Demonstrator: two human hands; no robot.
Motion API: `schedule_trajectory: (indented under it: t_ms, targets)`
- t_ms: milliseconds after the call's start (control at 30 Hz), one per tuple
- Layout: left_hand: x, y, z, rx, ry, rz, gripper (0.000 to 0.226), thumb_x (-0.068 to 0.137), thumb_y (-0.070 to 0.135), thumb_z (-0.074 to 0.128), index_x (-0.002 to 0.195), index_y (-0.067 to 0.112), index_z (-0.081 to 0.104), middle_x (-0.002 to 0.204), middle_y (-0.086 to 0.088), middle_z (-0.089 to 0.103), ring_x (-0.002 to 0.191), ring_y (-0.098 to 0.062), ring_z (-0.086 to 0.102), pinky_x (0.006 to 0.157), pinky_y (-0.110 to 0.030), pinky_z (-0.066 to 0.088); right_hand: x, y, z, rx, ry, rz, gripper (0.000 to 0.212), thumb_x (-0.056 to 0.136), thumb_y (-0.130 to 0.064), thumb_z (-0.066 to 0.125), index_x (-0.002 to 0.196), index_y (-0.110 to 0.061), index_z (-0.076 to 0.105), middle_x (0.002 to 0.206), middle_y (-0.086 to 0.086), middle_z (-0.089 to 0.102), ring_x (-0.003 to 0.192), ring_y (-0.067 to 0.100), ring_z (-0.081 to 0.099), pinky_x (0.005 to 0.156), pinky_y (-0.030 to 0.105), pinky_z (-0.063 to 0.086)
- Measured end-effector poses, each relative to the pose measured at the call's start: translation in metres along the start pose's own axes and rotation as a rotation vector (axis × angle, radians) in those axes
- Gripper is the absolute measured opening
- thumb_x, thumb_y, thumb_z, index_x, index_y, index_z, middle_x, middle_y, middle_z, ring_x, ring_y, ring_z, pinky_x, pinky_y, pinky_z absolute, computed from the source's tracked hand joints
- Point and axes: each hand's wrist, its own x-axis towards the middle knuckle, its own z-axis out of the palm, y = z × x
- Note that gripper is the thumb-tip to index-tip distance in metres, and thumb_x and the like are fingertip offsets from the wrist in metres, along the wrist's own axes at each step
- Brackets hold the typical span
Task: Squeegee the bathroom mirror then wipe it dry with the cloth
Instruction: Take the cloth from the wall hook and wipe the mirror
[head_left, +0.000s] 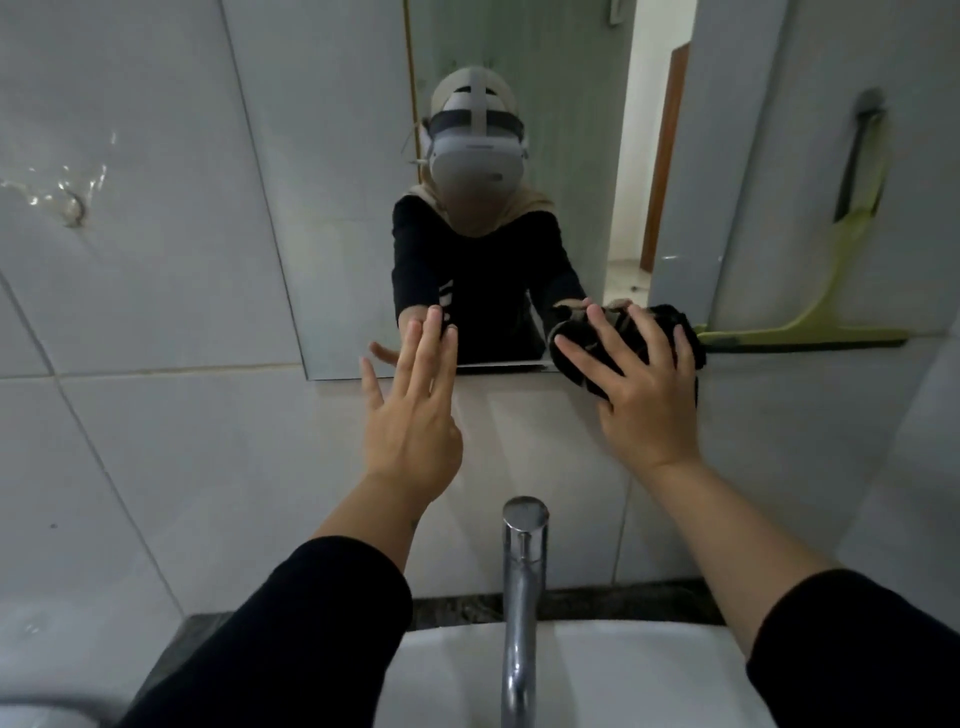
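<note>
The mirror (498, 104) hangs on the tiled wall (156, 260) above the basin, showing the reflection of a person in a headset and black sleeves. At its lower right corner, the right hand (641, 395) presses a dark cloth (675, 322) flat against the glass and the tile just below, fingers spread wide over it. The left hand (410, 415) is open with straight fingers, its fingertips (434, 317) touching the mirror near the lower edge, holding nothing. The yellow-green squeegee (841, 275) hangs on the wall to the right of the mirror, its blade level with the mirror's bottom edge, just beside the cloth. Below, a chrome faucet (522, 597) rises from the white sink (623, 675), between the 2 forearms.
</note>
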Motion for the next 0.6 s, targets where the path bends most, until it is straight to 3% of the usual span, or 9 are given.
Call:
schedule_trajectory:
  t_ms: [167, 267, 367, 500, 600]
  targets:
    - [0.0, 0.005, -0.004, -0.034, -0.062, -0.028, 0.09, 0.09, 0.017, 0.048, 0.15, 0.019, -0.018, 0.151, 0.005, -0.04, 0.142, -0.017, -0.032, 0.115, -0.061, -0.003, -0.016, 0.037, -0.016, 0.063, -0.093, 0.13, 0.076, 0.069, 0.012, 0.063, 0.132, -0.027, 0.055, 0.142, 0.009, 0.05, 0.104, 0.037, 0.051, 0.085, 0.05, 0.047]
    - [0.0, 0.011, -0.012, -0.076, -0.1, -0.062, 0.089, 0.09, 0.021, 0.049, 0.151, 0.019, -0.016, 0.153, 0.004, -0.038, 0.142, -0.017, -0.031, 0.115, -0.063, -0.004, -0.023, 0.038, -0.035, 0.226, -0.249, 0.327, 0.08, 0.071, 0.013, 0.063, 0.138, -0.028, 0.047, 0.142, 0.011, 0.048, 0.11, 0.036, 0.052, 0.086, 0.05, 0.051]
    - [-0.005, 0.025, -0.022, -0.179, -0.168, -0.057, 0.077, 0.095, 0.028, 0.045, 0.152, 0.021, -0.005, 0.157, 0.002, -0.028, 0.145, -0.018, -0.024, 0.115, -0.06, -0.004, -0.027, 0.032, -0.056, 0.501, -0.366, 0.496, 0.072, 0.082, 0.001, 0.065, 0.141, -0.031, 0.041, 0.138, 0.007, 0.048, 0.119, 0.029, 0.051, 0.094, 0.04, 0.048]
    - [-0.01, 0.049, -0.037, -0.646, -0.273, -0.086, 0.05, 0.101, 0.034, 0.037, 0.149, 0.025, 0.027, 0.161, 0.003, 0.014, 0.149, -0.019, 0.008, 0.12, -0.049, 0.012, -0.005, 0.012, -0.092, 0.926, -0.676, 0.545, 0.072, 0.081, -0.001, 0.069, 0.14, -0.034, 0.042, 0.134, -0.001, 0.051, 0.121, 0.01, 0.047, 0.097, 0.018, 0.037]
    - [-0.007, 0.06, -0.064, -1.169, -0.354, -0.288, 0.046, 0.102, 0.035, 0.034, 0.147, 0.029, 0.033, 0.146, 0.006, 0.041, 0.138, -0.011, 0.033, 0.108, -0.027, 0.031, 0.029, -0.013, -0.115, 1.167, -0.827, 0.524, 0.072, 0.08, 0.001, 0.07, 0.138, -0.034, 0.045, 0.136, -0.004, 0.053, 0.124, 0.009, 0.049, 0.101, 0.021, 0.039]
